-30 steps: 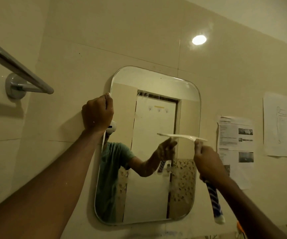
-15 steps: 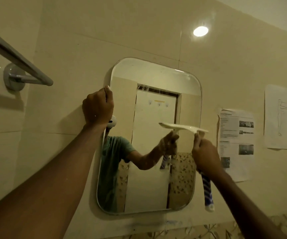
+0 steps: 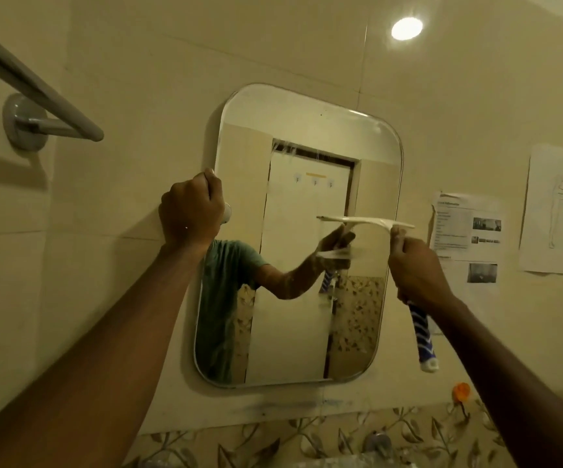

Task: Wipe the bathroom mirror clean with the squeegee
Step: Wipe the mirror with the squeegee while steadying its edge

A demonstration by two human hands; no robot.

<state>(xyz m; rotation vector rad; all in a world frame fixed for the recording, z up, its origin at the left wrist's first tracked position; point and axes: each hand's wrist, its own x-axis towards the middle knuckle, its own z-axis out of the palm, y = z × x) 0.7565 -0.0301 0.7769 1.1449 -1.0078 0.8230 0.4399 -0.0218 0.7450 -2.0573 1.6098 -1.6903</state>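
Squeegee (image 3: 368, 220) work looks roughly midway, judging by the glass alone: the mirror (image 3: 307, 130) on the tiled wall reads fairly clear across its upper part, while a cloudy smear sits just under the white blade and faint streaks run down toward 6 o'clock on the right half. The blade lies level against the right side of the glass, at about 3 o'clock from the mirror's centre, its right tip overhanging the mirror's edge. The right hand (image 3: 418, 268) is wrapped closed around the blue-and-white handle, which juts out below the fist. The left hand (image 3: 189, 211) is curled tight over the mirror's left edge at about 9 o'clock, apparently steadying it; a small white thing shows beside that fist, and whether the fingers hold it cannot be told. Left to do, by my reckoning: the lower right, and probably the left half.
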